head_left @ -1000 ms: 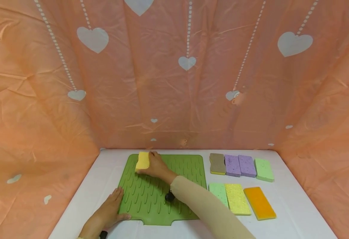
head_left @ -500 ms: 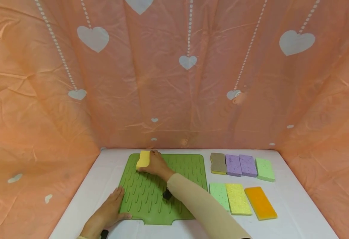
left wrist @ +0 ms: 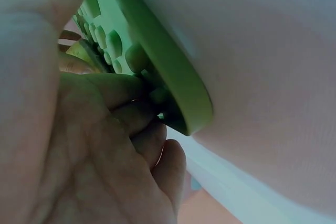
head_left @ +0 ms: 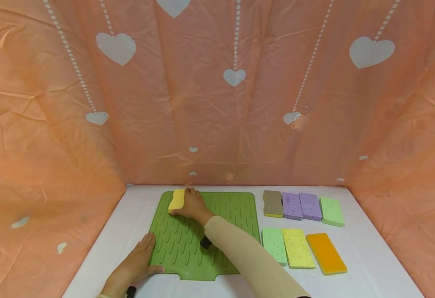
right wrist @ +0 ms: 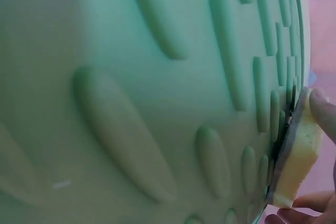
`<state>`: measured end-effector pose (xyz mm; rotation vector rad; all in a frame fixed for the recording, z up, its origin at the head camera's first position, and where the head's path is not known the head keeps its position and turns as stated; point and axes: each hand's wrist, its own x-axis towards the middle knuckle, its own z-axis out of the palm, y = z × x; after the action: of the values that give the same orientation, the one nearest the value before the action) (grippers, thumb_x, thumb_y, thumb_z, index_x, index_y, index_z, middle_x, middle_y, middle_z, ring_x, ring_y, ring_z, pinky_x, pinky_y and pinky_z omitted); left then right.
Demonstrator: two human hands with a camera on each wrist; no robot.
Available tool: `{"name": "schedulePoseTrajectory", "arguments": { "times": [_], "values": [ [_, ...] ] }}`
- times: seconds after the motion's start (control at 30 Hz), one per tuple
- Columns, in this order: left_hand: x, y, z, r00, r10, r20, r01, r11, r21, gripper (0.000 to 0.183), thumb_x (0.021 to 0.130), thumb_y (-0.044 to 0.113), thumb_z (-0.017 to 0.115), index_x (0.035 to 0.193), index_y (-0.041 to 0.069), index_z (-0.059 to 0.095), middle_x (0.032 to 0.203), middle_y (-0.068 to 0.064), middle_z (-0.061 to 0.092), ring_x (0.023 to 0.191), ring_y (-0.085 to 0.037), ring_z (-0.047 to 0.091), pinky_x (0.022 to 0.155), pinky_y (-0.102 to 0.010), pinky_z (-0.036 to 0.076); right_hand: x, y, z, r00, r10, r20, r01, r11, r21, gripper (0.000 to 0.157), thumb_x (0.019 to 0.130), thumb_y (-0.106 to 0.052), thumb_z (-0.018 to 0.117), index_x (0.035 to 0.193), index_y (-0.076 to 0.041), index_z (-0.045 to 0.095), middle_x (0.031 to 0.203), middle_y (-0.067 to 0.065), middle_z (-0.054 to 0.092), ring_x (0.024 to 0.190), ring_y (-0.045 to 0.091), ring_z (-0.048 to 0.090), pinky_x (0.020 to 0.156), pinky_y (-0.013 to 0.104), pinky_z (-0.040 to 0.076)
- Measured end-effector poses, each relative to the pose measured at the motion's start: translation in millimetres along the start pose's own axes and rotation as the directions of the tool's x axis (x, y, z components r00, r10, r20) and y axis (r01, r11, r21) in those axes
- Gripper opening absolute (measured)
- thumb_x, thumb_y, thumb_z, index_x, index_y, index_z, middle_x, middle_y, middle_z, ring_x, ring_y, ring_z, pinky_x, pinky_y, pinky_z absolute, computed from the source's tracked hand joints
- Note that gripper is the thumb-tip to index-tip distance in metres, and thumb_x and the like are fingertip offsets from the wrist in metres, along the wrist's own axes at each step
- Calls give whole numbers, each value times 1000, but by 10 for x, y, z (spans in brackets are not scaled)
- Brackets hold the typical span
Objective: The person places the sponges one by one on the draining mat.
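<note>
A green ribbed mat (head_left: 187,248) lies on the white table. Near its far left corner my right hand (head_left: 193,205) grips a yellow sponge (head_left: 177,199) between thumb and fingers. In the right wrist view the sponge (right wrist: 299,166) shows a grey layer facing the mat and sits at the raised ribs. My left hand (head_left: 137,258) rests at the mat's left edge, fingers extended and thumb at the near left corner. The left wrist view shows those fingers (left wrist: 136,114) against the mat's rim (left wrist: 173,72).
To the right stand a grey-topped sponge (head_left: 273,203), two purple sponges (head_left: 292,205), a green sponge (head_left: 331,211), another green sponge (head_left: 274,246), a yellow sponge (head_left: 298,248) and an orange sponge (head_left: 326,253). A pink-orange curtain (head_left: 217,124) with hearts surrounds the table.
The right hand has shifted the yellow sponge slightly over the far left of the mat, up and then back toward the left. The left hand has stayed at the mat's edge.
</note>
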<state>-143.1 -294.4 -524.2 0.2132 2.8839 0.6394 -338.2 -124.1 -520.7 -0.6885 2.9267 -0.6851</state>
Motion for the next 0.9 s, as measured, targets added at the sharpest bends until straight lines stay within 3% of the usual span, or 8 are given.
{"name": "schedulePoseTrajectory", "arguments": {
  "times": [0.43,0.8,0.9],
  "values": [
    [-4,13,-6,1000,14,-6,-14,1000,-19,116,82,37,92,153,-28,27,163,-47,21,154,-62,20,126,-69,22,-177,209,-186,997,-76,5,73,973,219,118,86,-57,88,169,-1,25,169,20,36,153,36,40,119,52,46],
    [0,-22,9,1000,27,-13,-27,1000,-5,117,82,37,92,153,-28,26,163,-48,21,154,-63,20,125,-70,21,-330,462,-463,993,-109,36,98,969,228,114,92,-60,81,170,-1,23,176,20,22,163,38,22,125,55,39],
    [1,-31,14,999,32,-17,-32,999,-3,117,82,37,92,153,-28,26,163,-48,21,154,-63,20,125,-70,21,-382,527,-536,992,-122,37,110,966,232,112,92,-58,81,170,-1,24,176,21,23,163,38,23,125,56,38]
  ]
}}
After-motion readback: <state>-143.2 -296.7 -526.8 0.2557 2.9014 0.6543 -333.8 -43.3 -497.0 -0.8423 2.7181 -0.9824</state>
